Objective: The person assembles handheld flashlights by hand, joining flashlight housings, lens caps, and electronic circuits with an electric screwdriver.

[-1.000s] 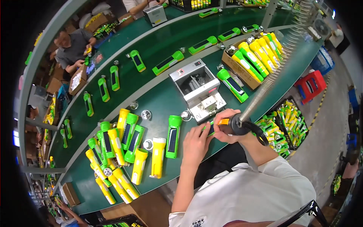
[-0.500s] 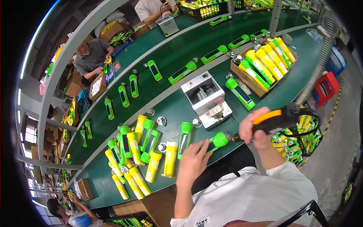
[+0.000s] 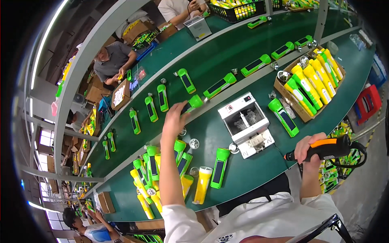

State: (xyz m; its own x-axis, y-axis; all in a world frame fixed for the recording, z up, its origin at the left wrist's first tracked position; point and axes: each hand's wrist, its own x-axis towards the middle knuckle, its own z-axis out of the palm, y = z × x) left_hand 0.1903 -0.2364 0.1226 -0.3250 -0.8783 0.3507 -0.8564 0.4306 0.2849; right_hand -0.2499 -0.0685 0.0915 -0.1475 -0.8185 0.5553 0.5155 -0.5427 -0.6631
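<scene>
My left hand (image 3: pixel 175 120) is stretched forward to the near edge of the conveyor belt, its fingers on a green flashlight (image 3: pixel 193 103) with a dark panel, slightly blurred. My right hand (image 3: pixel 307 149) grips a black and orange electric screwdriver (image 3: pixel 330 148) over the table's near edge, its tip pointing left. Between the hands stands a grey-white screw feeder (image 3: pixel 244 123) with loose screws in its tray. Close by lie another green flashlight (image 3: pixel 220 167), a yellow flashlight (image 3: pixel 203 185) and a silver reflector (image 3: pixel 234 148). My left forearm hides part of a flashlight pile.
Green flashlights stand spaced along the green belt (image 3: pixel 170 117). A cardboard box (image 3: pixel 294 107) of yellow and green flashlights is at the right, with a single green flashlight (image 3: pixel 283 117) beside it. Several people work across the belt. A red stool (image 3: pixel 368 103) stands on the floor.
My left hand has carried the green flashlight from the near table edge, away from the screwdriver tip, forward and left to the belt. The screwdriver stays in my right hand; the view has shifted.
</scene>
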